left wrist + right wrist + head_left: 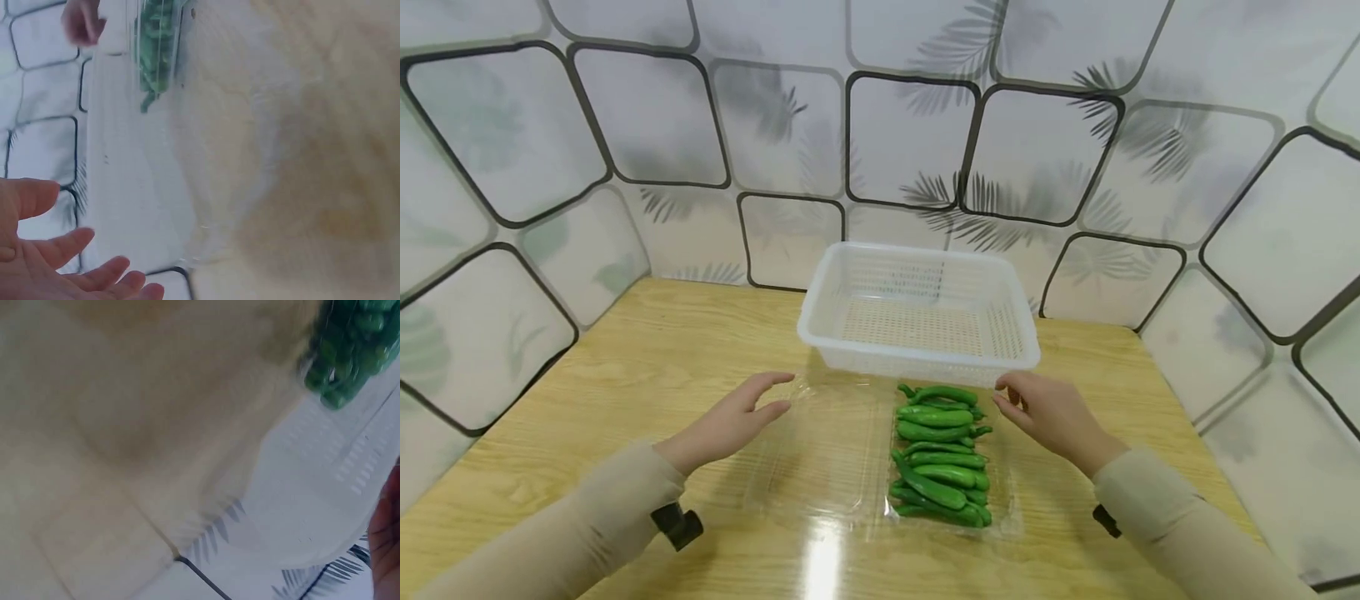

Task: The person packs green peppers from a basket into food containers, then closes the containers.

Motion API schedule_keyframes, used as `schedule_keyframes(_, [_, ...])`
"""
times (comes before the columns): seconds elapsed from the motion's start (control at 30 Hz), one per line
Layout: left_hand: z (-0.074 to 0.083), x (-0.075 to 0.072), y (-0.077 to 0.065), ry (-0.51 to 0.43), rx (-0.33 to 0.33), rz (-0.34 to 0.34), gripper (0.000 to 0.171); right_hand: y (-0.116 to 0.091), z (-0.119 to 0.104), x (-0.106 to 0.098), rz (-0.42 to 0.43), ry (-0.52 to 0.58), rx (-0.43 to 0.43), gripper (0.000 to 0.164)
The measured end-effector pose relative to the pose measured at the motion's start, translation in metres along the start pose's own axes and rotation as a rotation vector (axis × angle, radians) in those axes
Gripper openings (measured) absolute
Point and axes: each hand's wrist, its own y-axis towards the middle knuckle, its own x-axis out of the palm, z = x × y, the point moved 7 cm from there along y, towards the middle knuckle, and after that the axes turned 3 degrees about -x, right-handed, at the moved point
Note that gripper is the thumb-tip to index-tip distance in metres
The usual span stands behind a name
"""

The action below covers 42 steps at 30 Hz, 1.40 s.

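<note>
A clear plastic clamshell box lies opened flat on the wooden table. Its lid (820, 454) is spread on the left, and several long green peppers (940, 458) lie stacked crosswise in the right half. My left hand (730, 423) hovers at the lid's left edge with thumb and fingers spread, holding nothing. In the left wrist view its fingers are apart. My right hand (1054, 414) is beside the upper right corner of the peppers, fingers loosely bent with nothing visible between them. Only part of that hand shows in the right wrist view.
A white perforated plastic basket (917, 354) stands just behind the box, with nothing visible inside. Patterned fabric walls (790, 125) enclose the back and sides of the wooden table (625, 367).
</note>
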Motion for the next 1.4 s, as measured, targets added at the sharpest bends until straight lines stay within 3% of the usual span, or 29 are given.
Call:
schedule_keyframes(0.1, [-0.016, -0.003, -0.008, -0.145, -0.11, -0.029, 0.067, -0.018, 0.005, 0.008, -0.166, 0.121, 0.233, 0.025])
schedule_keyframes(0.2, [-0.023, -0.001, -0.013, -0.325, -0.164, -0.062, 0.071, -0.031, 0.006, 0.017, -0.274, 0.29, 0.412, 0.043])
schedule_keyframes(0.3, [-0.027, 0.003, -0.015, -0.481, -0.18, -0.091, 0.07, -0.038, 0.004, 0.024, -0.32, 0.459, 0.515, 0.055])
schedule_keyframes(0.43, [-0.031, 0.009, -0.016, -0.602, -0.192, -0.121, 0.072, -0.043, 0.0, 0.031, -0.33, 0.598, 0.583, 0.06])
schedule_keyframes(0.83, [-0.047, 0.023, -0.018, -0.644, -0.236, -0.207, 0.076, -0.047, -0.004, 0.035, -0.322, 0.736, 0.608, 0.063])
schedule_keyframes(1.03, [-0.043, 0.015, -0.026, -0.606, -0.239, -0.161, 0.077, -0.05, -0.008, 0.039, -0.323, 0.82, 0.619, 0.065])
schedule_keyframes(1.2, [-0.031, 0.005, -0.04, -0.556, -0.181, -0.124, 0.069, -0.051, -0.012, 0.042, -0.331, 0.884, 0.612, 0.067])
schedule_keyframes(1.4, [-0.011, -0.003, -0.059, -0.423, -0.082, -0.104, 0.058, -0.051, -0.016, 0.042, -0.334, 0.906, 0.59, 0.067])
